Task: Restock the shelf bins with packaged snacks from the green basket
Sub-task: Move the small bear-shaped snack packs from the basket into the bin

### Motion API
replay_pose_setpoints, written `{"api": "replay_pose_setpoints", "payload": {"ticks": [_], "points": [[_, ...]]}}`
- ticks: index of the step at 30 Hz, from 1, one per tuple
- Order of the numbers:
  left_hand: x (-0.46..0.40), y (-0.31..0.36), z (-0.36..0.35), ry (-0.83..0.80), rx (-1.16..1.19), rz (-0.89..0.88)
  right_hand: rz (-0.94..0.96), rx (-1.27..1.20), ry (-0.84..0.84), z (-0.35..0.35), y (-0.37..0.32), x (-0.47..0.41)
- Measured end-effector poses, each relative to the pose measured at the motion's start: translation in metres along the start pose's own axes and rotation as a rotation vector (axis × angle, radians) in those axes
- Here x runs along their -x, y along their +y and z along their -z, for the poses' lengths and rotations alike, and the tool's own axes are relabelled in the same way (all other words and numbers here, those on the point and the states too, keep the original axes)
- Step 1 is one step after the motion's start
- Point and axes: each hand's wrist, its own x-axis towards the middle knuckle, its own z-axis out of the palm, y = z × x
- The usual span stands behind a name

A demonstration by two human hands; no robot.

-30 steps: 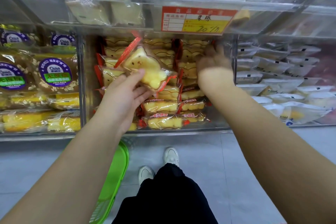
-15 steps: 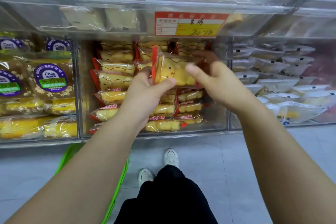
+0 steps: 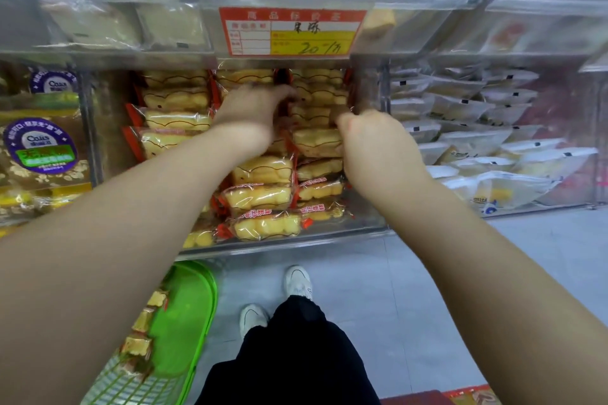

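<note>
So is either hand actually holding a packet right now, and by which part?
Cannot be told. Both the left hand and right hand reach into the cake packets in the middle bin, but blur hides the fingers.

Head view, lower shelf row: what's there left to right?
Oat-topped packs with round purple labels → clear bin of yellow cakes in red-edged wrappers, where the left hand and the right hand reach in → bin of white-and-clear pouches.

Single head view: looks forward-down, close on shelf bins [image 3: 296, 240], floor [image 3: 394, 306] below.
</note>
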Motion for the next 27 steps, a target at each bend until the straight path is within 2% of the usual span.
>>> {"api": "replay_pose_setpoints", "payload": {"ticks": [3, 9, 13, 15, 17, 21, 23, 25, 27], "points": [[-0.009, -0.007, -0.001, -0.026, 0.011, -0.070, -0.012, 0.065, -0.005, -0.006, -0.005, -0.003], [-0.011, -0.014, 0.001, 0.024, 0.184, -0.088, 0.036, 0.127, 0.044, -0.020, -0.005, -0.017], [0.001, -0.014, -0.002, 0.186, 0.244, -0.068, 0.093, 0.092, 0.147, -0.022, 0.000, -0.025], [0.015, -0.015, -0.003, 0.250, 0.228, -0.107, 0.108, 0.149, 0.176, -0.022, -0.002, -0.025], [0.031, -0.023, -0.007, 0.227, 0.178, -0.162, 0.108, 0.245, 0.106, -0.020, -0.006, -0.022], [0.046, -0.040, -0.015, 0.158, 0.035, -0.166, 0.101, 0.210, 0.155, -0.024, -0.007, -0.022], [0.044, -0.040, -0.013, 0.133, 0.027, -0.148, 0.090, 0.193, 0.135, -0.029, -0.005, -0.025], [0.040, -0.037, -0.009, 0.089, 0.029, -0.126, 0.101, 0.163, 0.030, -0.031, -0.004, -0.026], [0.034, -0.031, -0.004, 0.094, 0.101, -0.147, 0.102, 0.167, -0.011, -0.029, -0.003, -0.026]]}}
